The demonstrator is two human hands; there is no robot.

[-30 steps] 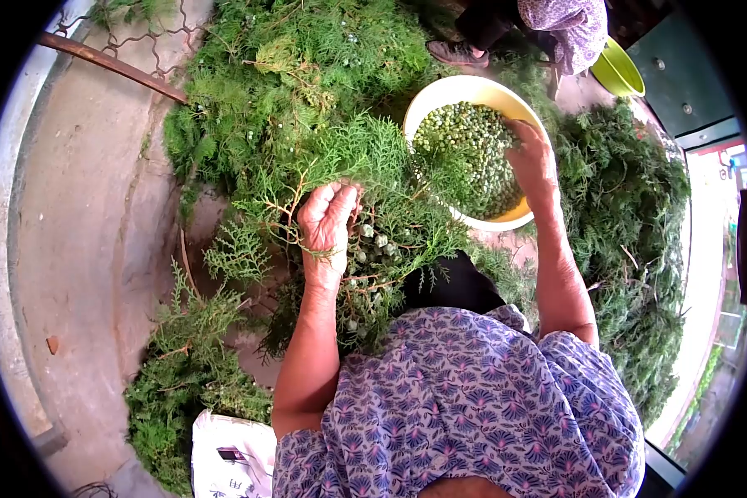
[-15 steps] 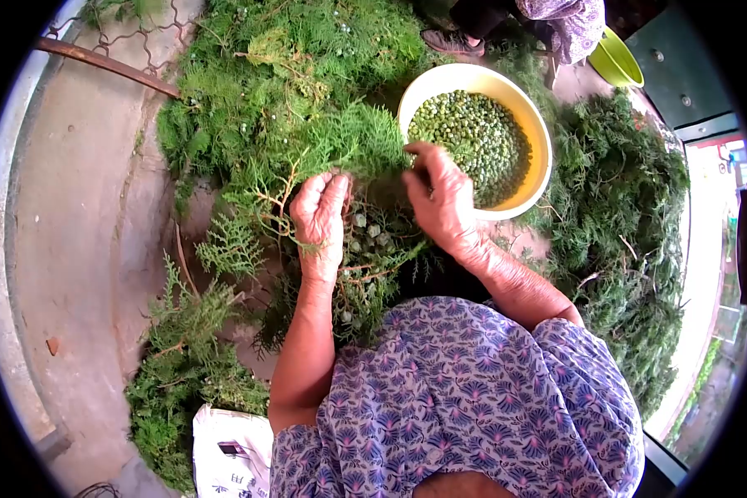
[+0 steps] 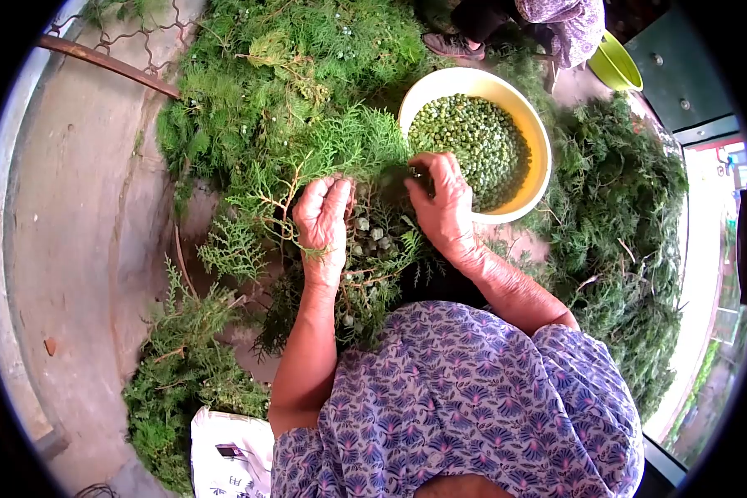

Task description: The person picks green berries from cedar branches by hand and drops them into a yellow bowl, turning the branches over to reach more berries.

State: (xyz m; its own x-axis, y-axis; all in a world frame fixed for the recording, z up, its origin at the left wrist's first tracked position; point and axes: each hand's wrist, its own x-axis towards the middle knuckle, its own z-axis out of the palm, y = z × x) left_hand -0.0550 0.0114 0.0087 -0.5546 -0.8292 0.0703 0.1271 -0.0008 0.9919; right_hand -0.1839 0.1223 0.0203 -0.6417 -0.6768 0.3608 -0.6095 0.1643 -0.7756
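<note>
My left hand (image 3: 322, 222) is closed around a twig of a leafy conifer branch (image 3: 289, 192), its thumb pressed against the fingers. Green feathery sprays stick out on both sides of it. Below the wrist and to the right hang pale green cones (image 3: 372, 236) on the same greenery. My right hand (image 3: 445, 209) is at the lower left rim of a yellow tub (image 3: 533, 189), with fingers curled and thumb apart; I see nothing between them. Small round green cones (image 3: 471, 141) fill much of the tub.
Cut conifer branches (image 3: 257, 108) are heaped ahead and to the left, and another pile (image 3: 614, 249) lies at right. A person's shoe (image 3: 454, 46) is beyond the tub, near a green basin (image 3: 616, 62). A white sack (image 3: 231, 452) lies at lower left.
My right hand has shifted slightly down, away from the tub's inside, towards the branch. My left hand keeps its grip, barely moving.
</note>
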